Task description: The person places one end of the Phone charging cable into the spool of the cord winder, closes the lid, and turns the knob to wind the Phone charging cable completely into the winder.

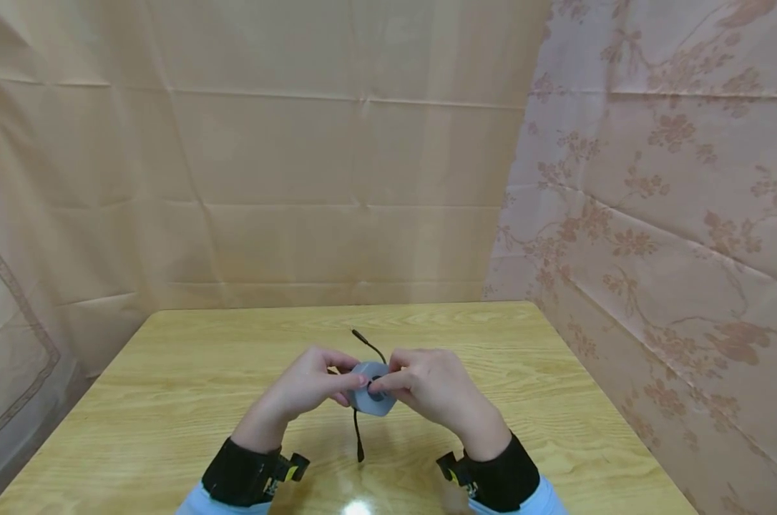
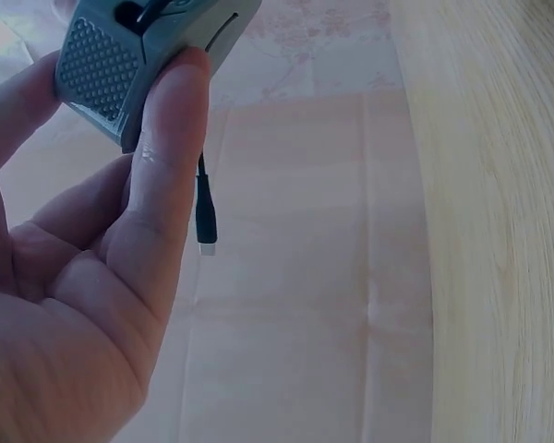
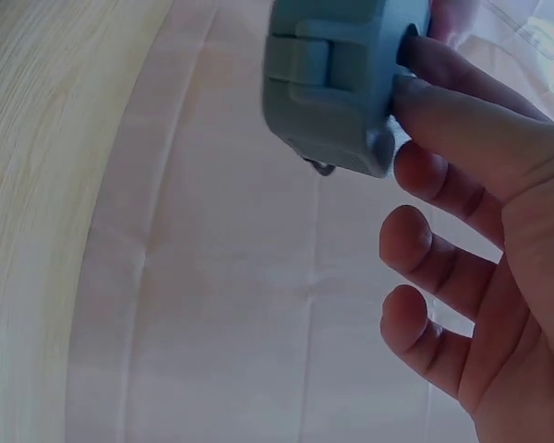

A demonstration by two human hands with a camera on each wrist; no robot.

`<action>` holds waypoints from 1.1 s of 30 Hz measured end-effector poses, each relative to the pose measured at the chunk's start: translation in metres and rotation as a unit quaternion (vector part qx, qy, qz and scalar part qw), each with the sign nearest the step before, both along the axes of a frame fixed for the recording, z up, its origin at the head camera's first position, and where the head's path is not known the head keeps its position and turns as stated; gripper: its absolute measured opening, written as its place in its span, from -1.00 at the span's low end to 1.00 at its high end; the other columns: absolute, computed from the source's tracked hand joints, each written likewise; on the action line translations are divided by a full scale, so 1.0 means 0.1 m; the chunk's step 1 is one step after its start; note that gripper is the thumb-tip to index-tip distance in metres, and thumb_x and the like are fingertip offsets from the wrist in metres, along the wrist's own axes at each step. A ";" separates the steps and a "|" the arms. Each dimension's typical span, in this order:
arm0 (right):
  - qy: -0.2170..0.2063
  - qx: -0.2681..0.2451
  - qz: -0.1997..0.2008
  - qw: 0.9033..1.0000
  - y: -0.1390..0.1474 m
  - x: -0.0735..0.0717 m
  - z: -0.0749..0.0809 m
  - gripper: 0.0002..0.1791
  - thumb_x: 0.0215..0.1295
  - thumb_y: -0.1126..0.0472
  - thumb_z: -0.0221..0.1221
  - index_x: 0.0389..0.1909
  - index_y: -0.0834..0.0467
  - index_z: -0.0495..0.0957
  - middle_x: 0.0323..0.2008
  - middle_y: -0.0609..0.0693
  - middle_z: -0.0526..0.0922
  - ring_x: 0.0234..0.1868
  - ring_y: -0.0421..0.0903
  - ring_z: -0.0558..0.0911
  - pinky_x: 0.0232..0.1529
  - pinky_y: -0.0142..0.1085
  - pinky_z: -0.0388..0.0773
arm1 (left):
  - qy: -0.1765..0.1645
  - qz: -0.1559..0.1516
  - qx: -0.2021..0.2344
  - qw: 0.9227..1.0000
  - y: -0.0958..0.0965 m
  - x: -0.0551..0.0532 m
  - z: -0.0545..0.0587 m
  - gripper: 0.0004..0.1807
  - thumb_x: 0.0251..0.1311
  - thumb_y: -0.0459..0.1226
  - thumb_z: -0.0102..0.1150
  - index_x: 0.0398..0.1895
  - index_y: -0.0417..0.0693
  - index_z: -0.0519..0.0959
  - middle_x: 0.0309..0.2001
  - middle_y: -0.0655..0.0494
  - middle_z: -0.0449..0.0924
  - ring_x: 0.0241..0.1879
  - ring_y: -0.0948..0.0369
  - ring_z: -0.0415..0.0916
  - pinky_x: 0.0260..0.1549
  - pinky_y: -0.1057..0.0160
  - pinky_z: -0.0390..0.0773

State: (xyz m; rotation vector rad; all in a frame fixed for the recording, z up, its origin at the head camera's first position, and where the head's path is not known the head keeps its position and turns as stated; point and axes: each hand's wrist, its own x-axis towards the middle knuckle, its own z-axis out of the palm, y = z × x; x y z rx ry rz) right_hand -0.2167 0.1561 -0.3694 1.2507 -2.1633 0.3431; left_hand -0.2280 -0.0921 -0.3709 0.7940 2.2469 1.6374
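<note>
A grey-blue cable winder (image 1: pixel 378 408) is held up in front of me over the table. My left hand (image 1: pixel 314 383) grips its left side, thumb on the face and fingers behind; the left wrist view shows the dotted side panel of the case (image 2: pixel 99 78). My right hand (image 1: pixel 430 383) has its thumb and index finger at the dark round opening in the middle. In the right wrist view its other fingers (image 3: pixel 406 238) are loosely bent beside the case (image 3: pixel 305 115). One black cable end (image 1: pixel 360 336) sticks out above, another plug (image 1: pixel 360 450) hangs below.
The wooden table (image 1: pixel 169 400) extends under both hands. Behind it hangs a beige curtain (image 1: pixel 337 157), and a flowered curtain (image 1: pixel 659 214) is on the right. Black bands (image 1: pixel 243 472) circle both wrists.
</note>
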 end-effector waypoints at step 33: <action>0.099 -0.093 0.012 0.991 -0.08 -0.13 -0.10 -0.84 0.11 0.04 0.51 -0.36 0.00 0.79 -0.60 -0.22 0.64 -0.68 -0.36 0.56 -0.61 -0.65 0.35 | 0.012 0.000 0.051 0.999 -0.04 -0.03 0.00 -0.60 0.43 -0.31 0.22 0.16 -0.48 0.56 -0.04 -0.27 0.68 -0.21 -0.02 0.73 -0.24 0.07 0.71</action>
